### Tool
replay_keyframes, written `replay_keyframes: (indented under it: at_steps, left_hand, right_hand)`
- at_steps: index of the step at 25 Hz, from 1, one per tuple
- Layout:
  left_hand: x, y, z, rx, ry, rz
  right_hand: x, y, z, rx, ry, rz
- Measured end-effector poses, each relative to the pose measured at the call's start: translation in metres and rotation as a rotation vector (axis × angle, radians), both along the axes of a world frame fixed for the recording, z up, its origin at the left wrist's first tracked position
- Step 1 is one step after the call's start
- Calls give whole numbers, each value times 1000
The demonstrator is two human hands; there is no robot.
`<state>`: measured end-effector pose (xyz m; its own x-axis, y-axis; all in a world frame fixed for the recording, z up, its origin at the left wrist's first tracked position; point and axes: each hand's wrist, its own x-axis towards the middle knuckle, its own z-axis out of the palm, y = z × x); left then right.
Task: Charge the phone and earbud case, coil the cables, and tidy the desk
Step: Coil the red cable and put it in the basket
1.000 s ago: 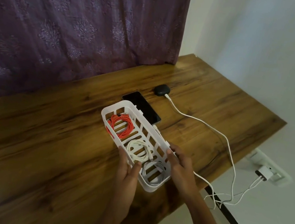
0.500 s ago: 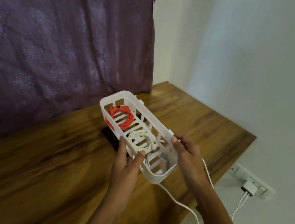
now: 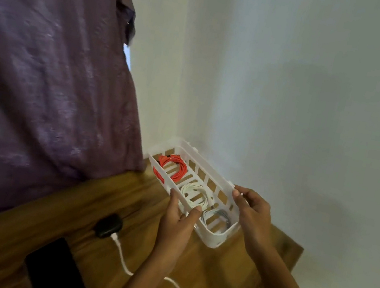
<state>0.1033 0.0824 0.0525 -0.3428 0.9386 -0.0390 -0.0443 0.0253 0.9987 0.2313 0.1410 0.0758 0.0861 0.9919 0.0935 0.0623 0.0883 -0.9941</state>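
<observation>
A white slotted basket [image 3: 214,239] is held above the far corner of the wooden desk [image 3: 108,195]. Inside it lie a red coiled cable [image 3: 171,166], a white coiled cable [image 3: 194,194] and a grey coiled cable [image 3: 218,216]. My left hand [image 3: 179,220] grips the basket's near long wall, thumb inside. My right hand [image 3: 252,212] grips the far long wall near its right end. A black earbud case [image 3: 109,225] sits on the desk with a white charging cable [image 3: 123,257] plugged in. The black phone [image 3: 57,270] lies flat at the lower left.
A purple curtain [image 3: 42,79] hangs along the desk's back edge on the left. White walls meet in a corner right behind the basket. The desk's right edge [image 3: 295,261] runs below my right forearm.
Both hands have carried the basket away from the phone and earbud case toward the far corner by the wall. My view has swung up and to the right; the wall charger has left the frame.
</observation>
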Motion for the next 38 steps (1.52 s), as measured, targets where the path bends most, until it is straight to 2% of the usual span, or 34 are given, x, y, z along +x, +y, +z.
replay_keyframes:
  at_steps: [8, 14, 18, 20, 21, 23, 25, 27, 31, 38]
  left_hand:
    - [39, 117, -37, -178, -30, 84]
    - [43, 143, -61, -236, 46, 110]
    - [44, 149, -71, -263, 58, 115]
    - [44, 148, -73, -259, 47, 112]
    - [43, 148, -72, -263, 48, 123]
    - [36, 151, -69, -283, 75, 174]
    - [26, 158, -67, -285, 100, 210]
    - [17, 166, -65, -245, 98, 214]
    - [14, 173, -68, -216, 82, 202]
    - [24, 193, -76, -258, 145, 140]
  right_hand:
    - [23, 128, -56, -130, -4, -96]
    - [24, 156, -96, -147, -100, -95]
    - [23, 162, -101, -159, -81, -105]
    - [26, 156, -100, -149, -153, -75]
    - [29, 148, -101, -85, -278, -34]
    - [31, 130, -103, 259, -597, 75]
    - [34, 117, -122, 679, -780, 198]
    - [38, 112, -134, 928, -944, 306]
    - [45, 115, -130, 990, -1137, 354]
    - [56, 132, -136, 893, -1166, 350]
